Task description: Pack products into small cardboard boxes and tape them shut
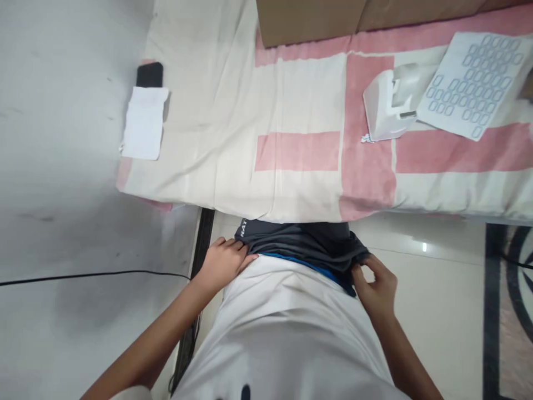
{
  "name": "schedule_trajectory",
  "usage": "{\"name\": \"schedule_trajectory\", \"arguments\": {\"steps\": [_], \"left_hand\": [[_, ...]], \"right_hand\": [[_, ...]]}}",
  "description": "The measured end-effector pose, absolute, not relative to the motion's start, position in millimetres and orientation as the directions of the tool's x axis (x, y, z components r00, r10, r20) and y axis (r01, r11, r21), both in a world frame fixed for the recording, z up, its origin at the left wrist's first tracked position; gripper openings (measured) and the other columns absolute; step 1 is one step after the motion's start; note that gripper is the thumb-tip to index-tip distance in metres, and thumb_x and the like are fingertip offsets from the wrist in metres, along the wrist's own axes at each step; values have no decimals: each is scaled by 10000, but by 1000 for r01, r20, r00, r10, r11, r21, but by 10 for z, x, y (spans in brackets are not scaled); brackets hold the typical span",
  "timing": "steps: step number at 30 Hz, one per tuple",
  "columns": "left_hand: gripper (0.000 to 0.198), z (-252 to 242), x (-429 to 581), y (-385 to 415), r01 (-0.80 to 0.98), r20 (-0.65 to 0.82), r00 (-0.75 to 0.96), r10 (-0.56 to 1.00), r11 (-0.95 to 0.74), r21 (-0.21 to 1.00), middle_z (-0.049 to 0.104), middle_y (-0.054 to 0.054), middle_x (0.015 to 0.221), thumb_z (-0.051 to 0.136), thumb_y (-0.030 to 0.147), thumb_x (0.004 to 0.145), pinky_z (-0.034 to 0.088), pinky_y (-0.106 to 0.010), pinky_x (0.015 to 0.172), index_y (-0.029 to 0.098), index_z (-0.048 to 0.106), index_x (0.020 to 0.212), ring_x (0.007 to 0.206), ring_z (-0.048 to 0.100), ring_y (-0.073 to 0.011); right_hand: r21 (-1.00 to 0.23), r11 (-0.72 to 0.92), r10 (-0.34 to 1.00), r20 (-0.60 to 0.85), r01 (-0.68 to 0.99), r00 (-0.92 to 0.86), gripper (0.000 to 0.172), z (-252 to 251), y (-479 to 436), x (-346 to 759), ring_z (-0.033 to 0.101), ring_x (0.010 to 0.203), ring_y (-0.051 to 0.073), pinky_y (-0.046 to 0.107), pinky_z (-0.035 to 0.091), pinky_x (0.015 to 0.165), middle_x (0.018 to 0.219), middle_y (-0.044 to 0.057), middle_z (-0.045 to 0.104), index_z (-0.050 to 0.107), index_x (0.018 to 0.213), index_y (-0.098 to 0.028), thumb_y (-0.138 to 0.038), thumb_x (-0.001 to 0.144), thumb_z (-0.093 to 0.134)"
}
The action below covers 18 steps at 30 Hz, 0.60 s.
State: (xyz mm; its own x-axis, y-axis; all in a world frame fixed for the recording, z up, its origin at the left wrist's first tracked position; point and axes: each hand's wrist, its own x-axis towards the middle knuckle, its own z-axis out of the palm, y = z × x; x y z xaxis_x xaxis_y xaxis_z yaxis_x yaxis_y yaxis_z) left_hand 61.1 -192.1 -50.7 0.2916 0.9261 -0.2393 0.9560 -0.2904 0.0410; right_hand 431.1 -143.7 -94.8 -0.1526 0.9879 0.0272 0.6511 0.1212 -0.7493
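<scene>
A dark grey garment point(297, 236) lies bunched across the front of the person's body, just beyond the hem of the white shirt point(291, 328). Its cloth is soft and matte, gathered into sideways folds, with pale lettering point(244, 228) at its 10 o'clock corner, partly hidden, where "RAT" can be read. A strip of bright blue fabric point(328, 273) shows along its 5 o'clock edge, between the grey and the shirt.

The left hand point(227, 260), at the garment's 8 o'clock, has its grip closed over the cloth, fingers curled and thumb lying near the hem. The right hand point(378, 286), at 4 o'clock, pinches the opposite edge between thumb and fingers.

At 12 o'clock from the garment, a brown cardboard box point(312, 22) rests on the pink-and-white sheet point(303, 94); its inside is out of view. At 1 o'clock stands a white plastic holder point(380, 108) with a hollow middle; what it contains, I cannot tell. A printed card point(474, 83) lies beside it at 2 o'clock. At 10 o'clock, white paper point(144, 125) partly covers a black object point(150, 74).
</scene>
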Motion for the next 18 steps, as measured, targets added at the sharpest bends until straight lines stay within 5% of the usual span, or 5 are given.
{"name": "schedule_trajectory", "arguments": {"steps": [4, 8, 14, 18], "left_hand": [[389, -406, 542, -1819, 963, 72, 267, 961, -263, -61, 642, -18, 638, 478, 308, 1041, 358, -333, 629, 185, 602, 693, 633, 613, -186], [369, -352, 472, -1912, 980, 232, 198, 952, -186, -72, 633, -21, 632, 486, 265, 1029, 347, -309, 612, 185, 598, 686, 606, 573, -170], [465, -719, 457, -1819, 995, 121, -102, 987, 99, 27, 683, -67, 672, 415, 380, 1054, 278, -321, 590, 183, 651, 706, 650, 613, -194], [491, -1042, 480, -1604, 982, 96, -187, 978, 182, 56, 699, -80, 700, 397, 400, 1064, 219, -322, 560, 176, 663, 717, 628, 605, -195]], "right_hand": [[-611, 346, 933, 144, 712, -331, 298, -643, -1272, 4063, 472, 597, 140, 275, 380, 583, 648, -24, 464, 440, 665, -221, -276, 876, 643], [-513, 500, 727, -189, 698, -660, 223, -521, -1038, 3622, 641, 939, 238, 325, 481, 773, 999, 75, 655, 626, 1021, -186, -376, 908, 659], [-463, 692, 378, -422, 554, -824, 548, -416, -753, 3294, 642, 1082, 320, 372, 502, 817, 1221, 146, 657, 548, 1346, -182, -443, 886, 691], [-412, 778, 293, -430, 475, -854, 458, -411, -771, 3196, 654, 1044, 344, 387, 508, 789, 1164, 183, 678, 585, 1253, -123, -448, 933, 621]]}}
